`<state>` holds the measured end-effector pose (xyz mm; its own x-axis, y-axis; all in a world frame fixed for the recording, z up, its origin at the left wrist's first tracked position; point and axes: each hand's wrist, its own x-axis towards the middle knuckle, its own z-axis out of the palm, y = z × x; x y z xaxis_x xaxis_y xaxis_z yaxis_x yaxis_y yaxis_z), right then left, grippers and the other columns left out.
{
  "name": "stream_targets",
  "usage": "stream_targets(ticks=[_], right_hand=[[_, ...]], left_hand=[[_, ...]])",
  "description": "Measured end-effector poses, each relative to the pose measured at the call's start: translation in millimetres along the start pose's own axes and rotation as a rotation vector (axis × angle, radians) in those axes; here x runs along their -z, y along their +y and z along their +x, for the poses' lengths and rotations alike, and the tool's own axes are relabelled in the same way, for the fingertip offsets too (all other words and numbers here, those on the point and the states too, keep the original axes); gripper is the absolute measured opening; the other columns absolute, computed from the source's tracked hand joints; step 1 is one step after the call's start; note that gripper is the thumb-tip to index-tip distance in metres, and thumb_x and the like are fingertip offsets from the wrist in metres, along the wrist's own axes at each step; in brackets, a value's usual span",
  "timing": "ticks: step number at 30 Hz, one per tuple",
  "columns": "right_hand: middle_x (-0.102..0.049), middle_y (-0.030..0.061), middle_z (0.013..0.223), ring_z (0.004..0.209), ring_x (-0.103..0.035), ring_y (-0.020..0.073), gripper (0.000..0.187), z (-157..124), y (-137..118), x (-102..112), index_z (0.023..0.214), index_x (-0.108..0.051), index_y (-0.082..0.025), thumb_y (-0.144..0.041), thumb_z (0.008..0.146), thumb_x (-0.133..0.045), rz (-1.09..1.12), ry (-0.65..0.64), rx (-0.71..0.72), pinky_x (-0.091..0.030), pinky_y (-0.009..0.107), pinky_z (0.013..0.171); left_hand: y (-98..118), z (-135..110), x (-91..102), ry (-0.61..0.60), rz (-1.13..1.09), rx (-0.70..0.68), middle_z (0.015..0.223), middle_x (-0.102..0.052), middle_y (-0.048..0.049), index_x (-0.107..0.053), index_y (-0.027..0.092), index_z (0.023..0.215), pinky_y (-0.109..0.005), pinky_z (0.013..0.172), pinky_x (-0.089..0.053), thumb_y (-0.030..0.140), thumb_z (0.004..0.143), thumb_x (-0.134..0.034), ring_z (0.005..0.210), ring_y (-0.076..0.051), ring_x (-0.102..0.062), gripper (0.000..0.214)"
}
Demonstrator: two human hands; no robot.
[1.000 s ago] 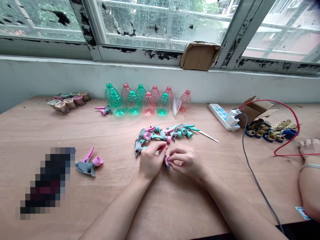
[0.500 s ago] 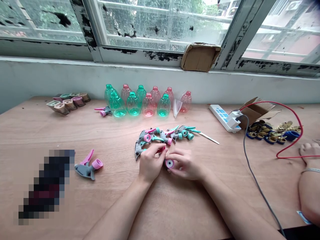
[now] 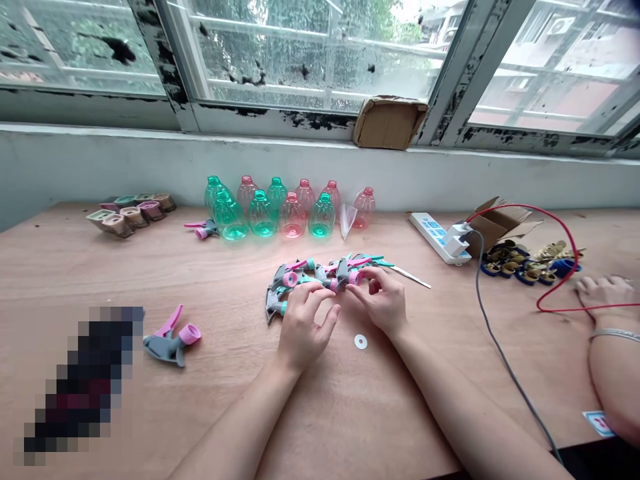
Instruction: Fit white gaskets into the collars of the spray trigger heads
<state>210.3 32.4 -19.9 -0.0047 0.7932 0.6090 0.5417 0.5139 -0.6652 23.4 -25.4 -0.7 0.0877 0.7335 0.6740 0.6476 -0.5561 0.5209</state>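
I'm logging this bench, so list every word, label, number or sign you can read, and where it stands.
No text is readable.
Power strip: blue markings, too small to read.
Card by the other person's arm: printed, too blurred to read.
Spray tops: no lettering shows.

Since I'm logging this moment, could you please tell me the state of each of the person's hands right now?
Left hand: open, holding nothing.
Right hand: closed on a pink sprayer collar.
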Motion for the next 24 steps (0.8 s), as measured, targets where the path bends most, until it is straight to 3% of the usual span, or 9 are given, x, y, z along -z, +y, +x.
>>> stream_targets(ticks=[6, 11, 15, 17, 21, 24], right_hand=[[-0.073, 0.0033, 0.088, 0.073, -0.064, 0.0201, 0.028, 7.4, -2.3, -4.5, 0.099, -0.069, -0.023, -0.043, 0.08, -0.074, -0.179, -0.027, 0.019, -0.046, 0.029, 0.063], [-0.074, -0.0001, 0.084, 0.052, -0.056, 0.0138, 0.039, 7.4, -3.2, -5.5, 0.116, -0.061, -0.024, -0.039, 0.082, -0.071, -0.106, -0.094, -0.019, -0.042, 0.026, 0.054], [-0.073, 0.0011, 0.087, 0.053, -0.055, 0.0118, 0.024, 9.5, -6.1, 1.9, 0.105, -0.064, -0.022, -0.03, 0.084, -0.068, -0.111, -0.196, 0.108, -0.043, 0.025, 0.058], [-0.071, 0.0009, 0.079, 0.059, -0.058, 0.0132, 0.012, 12.4, -11.8, 14.2, 0.093, -0.067, -0.021, -0.027, 0.083, -0.067, -0.178, -0.351, 0.184, -0.041, 0.025, 0.06], [-0.069, -0.0022, 0.07, 0.061, -0.058, 0.0127, 0.012, 17.2, -28.1, 45.0, 0.082, -0.07, -0.023, -0.031, 0.074, -0.075, -0.25, -0.892, 0.144, -0.033, 0.023, 0.054], [-0.069, -0.0037, 0.074, 0.063, -0.058, 0.0116, 0.021, 17.9, -34.8, 55.8, 0.087, -0.073, -0.024, -0.03, 0.068, -0.077, -0.21, -1.119, 0.063, -0.031, 0.021, 0.052]], left_hand=[[1.0, 0.3, -0.5, -0.048, 0.044, -0.018, 0.102, -0.063, -0.0075, -0.065, 0.022, 0.094, -0.04, 0.089, -0.047, 0.023, 0.088, -0.061, 0.1, -0.023, -0.06, 0.008], [2.1, 10.0, 7.0, -0.065, 0.098, -0.011, 0.102, -0.063, -0.0075, -0.067, 0.021, 0.09, -0.041, 0.091, -0.047, 0.024, 0.088, -0.061, 0.1, -0.024, -0.06, 0.007], [-6.0, 23.6, 33.2, -0.066, 0.17, 0.1, 0.106, -0.062, -0.008, -0.068, 0.022, 0.093, -0.041, 0.094, -0.047, 0.027, 0.086, -0.061, 0.104, -0.025, -0.059, 0.01], [-14.8, 27.8, 57.9, -0.137, 0.338, 0.213, 0.113, -0.061, -0.0092, -0.068, 0.023, 0.099, -0.045, 0.096, -0.046, 0.033, 0.085, -0.063, 0.107, -0.028, -0.059, 0.018], [-37.9, 23.8, 120.0, -0.179, 0.679, 0.504, 0.122, -0.059, -0.0207, -0.066, 0.019, 0.107, -0.066, 0.091, -0.042, 0.054, 0.082, -0.058, 0.116, -0.048, -0.052, 0.044], [-53.1, 14.5, 155.6, -0.369, 0.8, 0.685, 0.125, -0.06, -0.0217, -0.061, 0.021, 0.119, -0.063, 0.09, -0.044, 0.065, 0.082, -0.049, 0.117, -0.049, -0.053, 0.058]])
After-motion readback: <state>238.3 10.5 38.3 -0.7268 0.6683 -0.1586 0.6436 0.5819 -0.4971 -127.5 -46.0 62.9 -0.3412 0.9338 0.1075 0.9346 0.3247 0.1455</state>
